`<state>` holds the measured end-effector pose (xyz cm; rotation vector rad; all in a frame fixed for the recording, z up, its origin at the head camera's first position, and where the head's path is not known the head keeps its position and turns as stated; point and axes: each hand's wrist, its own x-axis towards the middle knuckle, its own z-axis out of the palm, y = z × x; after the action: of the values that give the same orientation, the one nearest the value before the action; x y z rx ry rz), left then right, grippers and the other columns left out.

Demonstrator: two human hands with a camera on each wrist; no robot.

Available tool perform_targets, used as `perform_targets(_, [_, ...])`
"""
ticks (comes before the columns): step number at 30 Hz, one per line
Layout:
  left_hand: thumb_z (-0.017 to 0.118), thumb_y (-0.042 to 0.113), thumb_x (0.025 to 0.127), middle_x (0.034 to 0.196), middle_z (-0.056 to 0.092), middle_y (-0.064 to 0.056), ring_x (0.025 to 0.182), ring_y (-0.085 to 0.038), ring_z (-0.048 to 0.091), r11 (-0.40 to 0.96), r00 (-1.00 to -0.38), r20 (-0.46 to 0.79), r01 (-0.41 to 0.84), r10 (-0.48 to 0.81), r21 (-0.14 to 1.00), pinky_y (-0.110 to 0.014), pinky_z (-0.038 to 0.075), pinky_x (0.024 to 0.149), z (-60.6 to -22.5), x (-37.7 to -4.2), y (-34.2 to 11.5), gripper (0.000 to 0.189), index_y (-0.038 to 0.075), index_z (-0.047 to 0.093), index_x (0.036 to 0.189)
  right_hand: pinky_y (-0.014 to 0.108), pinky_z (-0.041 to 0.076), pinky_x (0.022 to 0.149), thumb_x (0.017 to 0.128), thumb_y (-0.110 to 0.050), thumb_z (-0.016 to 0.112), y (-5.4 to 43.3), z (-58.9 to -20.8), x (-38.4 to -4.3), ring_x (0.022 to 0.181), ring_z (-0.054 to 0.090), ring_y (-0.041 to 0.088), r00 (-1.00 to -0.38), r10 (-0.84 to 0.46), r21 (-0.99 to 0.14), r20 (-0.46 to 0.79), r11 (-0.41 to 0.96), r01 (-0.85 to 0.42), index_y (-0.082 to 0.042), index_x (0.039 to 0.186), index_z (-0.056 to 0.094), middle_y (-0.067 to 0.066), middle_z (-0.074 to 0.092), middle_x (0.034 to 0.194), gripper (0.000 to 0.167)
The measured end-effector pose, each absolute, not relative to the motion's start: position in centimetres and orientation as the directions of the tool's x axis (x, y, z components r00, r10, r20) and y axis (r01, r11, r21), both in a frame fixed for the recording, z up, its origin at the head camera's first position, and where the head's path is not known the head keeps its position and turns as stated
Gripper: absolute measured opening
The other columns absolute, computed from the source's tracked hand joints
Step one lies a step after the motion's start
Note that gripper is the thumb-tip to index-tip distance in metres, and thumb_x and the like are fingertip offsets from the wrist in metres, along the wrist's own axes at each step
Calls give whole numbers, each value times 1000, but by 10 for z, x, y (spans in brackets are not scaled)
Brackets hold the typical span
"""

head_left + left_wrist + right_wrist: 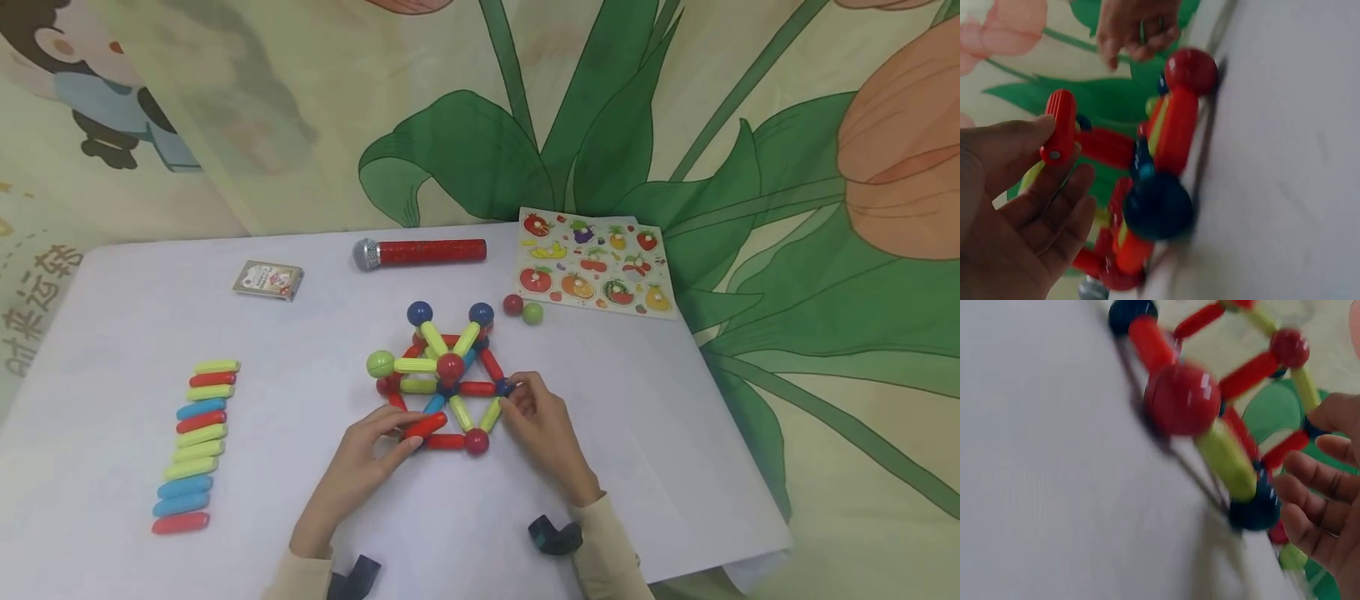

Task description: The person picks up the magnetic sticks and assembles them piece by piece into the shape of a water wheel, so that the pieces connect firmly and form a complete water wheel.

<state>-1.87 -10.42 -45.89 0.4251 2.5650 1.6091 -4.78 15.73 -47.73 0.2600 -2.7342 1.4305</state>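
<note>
A magnetic building structure (459,388) of red, yellow-green and blue rods joined by coloured balls stands mid-table. Between thumb and index finger, my left hand (369,457) pinches a red magnetic rod (425,425) above the structure's near left corner; the left wrist view shows one end of this red rod (1060,128). At the structure's right side, my right hand (551,433) pinches a blue ball (504,387) with thumb and index finger. In the right wrist view its other fingers (1310,494) are loosely bent. A dark red ball (477,442) forms the nearest corner.
Loose rods (197,446) lie in a column at the left. A red ball (513,305) and a green ball (532,313) rest behind the structure, near a fruit-picture board (592,262). A red microphone (431,252) and a small card box (268,280) lie further back.
</note>
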Motion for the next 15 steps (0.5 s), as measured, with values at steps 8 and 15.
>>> perform_targets(8, [77, 7, 79, 104, 69, 5, 101, -10, 62, 324, -926, 225, 322, 303, 890, -31, 52, 90, -446, -25, -74, 32, 11, 71, 110, 27, 54, 76, 89, -5, 66, 131, -466, -32, 81, 66, 16, -939, -309, -952, 151, 212, -222, -1, 120, 58, 9, 72, 97, 33])
perform_targets(15, [75, 7, 82, 105, 68, 4, 96, -11, 63, 321, -930, 267, 340, 251, 884, -37, 55, 84, -446, -28, -71, 30, 13, 69, 111, 26, 55, 81, 89, 0, 64, 135, -465, -36, 86, 68, 29, -963, -240, -982, 121, 116, -152, 3, 116, 57, 18, 69, 103, 28])
